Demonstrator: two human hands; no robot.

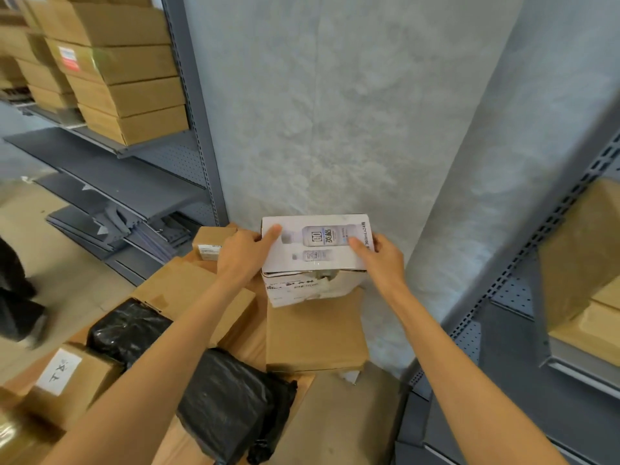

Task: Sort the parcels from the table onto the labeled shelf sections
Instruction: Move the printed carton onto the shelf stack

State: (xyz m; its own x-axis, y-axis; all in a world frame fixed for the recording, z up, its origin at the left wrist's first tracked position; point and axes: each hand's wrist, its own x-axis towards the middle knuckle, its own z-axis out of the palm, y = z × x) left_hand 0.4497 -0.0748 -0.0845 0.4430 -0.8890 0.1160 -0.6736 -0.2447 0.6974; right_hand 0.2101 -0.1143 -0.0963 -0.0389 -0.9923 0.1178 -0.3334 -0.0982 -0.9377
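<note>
wall (pixel 335 112) close behind white box (pixel 315 246), shelf uprights (pixel 198 112) flanking

Storeroom or warehouse, grey metal shelving (pixel 198 105), stacked cardboard boxes (pixel 124 78), wrapped parcels (pixel 221 404)

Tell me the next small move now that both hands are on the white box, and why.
Probably lift it straight up. The left hand and right hand grip opposite sides of the white box, which sits on a brown carton among other parcels.

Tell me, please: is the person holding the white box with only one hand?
No, the left hand grips the left edge of the white box and the right hand grips its right edge.
</note>
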